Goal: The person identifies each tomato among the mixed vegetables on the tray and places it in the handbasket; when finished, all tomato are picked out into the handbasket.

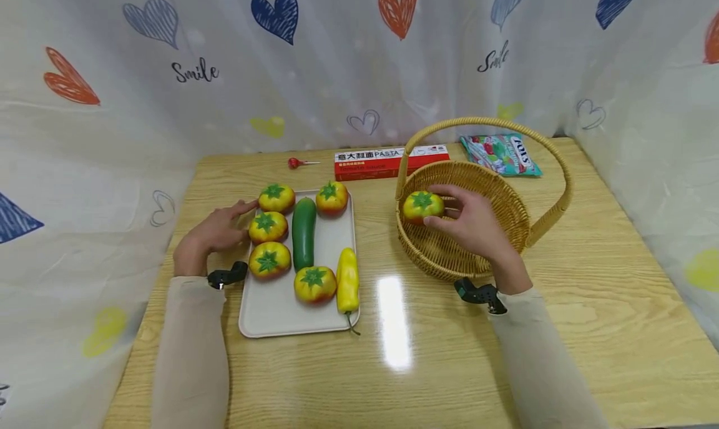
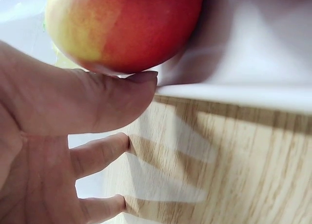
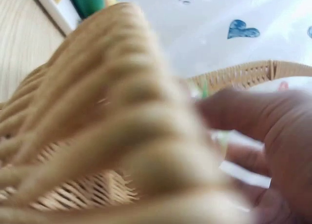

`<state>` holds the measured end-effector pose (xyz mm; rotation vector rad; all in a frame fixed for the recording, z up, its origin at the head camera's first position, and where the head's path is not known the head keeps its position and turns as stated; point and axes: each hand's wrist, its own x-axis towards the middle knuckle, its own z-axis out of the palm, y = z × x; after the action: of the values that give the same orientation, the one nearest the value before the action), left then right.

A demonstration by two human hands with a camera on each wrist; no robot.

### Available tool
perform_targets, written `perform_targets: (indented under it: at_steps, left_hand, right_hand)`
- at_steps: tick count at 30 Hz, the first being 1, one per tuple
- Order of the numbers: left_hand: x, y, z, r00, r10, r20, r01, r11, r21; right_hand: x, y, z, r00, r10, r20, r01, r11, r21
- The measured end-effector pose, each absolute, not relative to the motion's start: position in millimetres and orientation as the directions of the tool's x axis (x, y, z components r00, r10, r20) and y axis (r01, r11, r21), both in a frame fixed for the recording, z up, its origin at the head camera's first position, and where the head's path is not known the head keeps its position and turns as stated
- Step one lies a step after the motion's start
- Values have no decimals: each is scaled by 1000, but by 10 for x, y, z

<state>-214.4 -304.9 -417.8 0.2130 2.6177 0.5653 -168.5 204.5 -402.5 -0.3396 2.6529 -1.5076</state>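
Note:
My right hand [image 1: 472,224] pinches a yellow-red tomato [image 1: 422,208] with a green leafy top, over the left part of the wicker basket [image 1: 429,268]. In the right wrist view the basket's blurred rim hides most of that tomato. My left hand [image 1: 218,230] lies at the left edge of the white tray [image 1: 269,321], fingers extended. Its thumb [image 2: 122,99] touches the underside of a tomato [image 2: 131,29] in the left wrist view. Several similar tomatoes, a green cucumber [image 1: 304,233] and a yellow pepper [image 1: 347,281] lie on the tray.
Behind the tray stand a red and white pasta box [image 1: 367,164] and a red lollipop [image 1: 294,163]. A teal candy bag [image 1: 502,155] lies behind the basket, whose tall handle [image 1: 489,123] arches over it. A heart-printed curtain [image 1: 337,54] hangs behind the wooden table [image 1: 590,329].

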Motion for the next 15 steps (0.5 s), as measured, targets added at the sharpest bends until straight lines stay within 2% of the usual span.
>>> perform_targets:
  at_steps: [5,15]
  left_hand:
    - [-2154,-3042,-4209,-887,230,-401,46,907,418]
    - [-2162,-3050,-4213,-886,224,-407,31,903,429]
  right_hand:
    - [-1738,2044,-4120,-972,-231,-44,-104,588,-802]
    - [-1697,2100,-4107,-963,-255,-86,-102,640,-762]
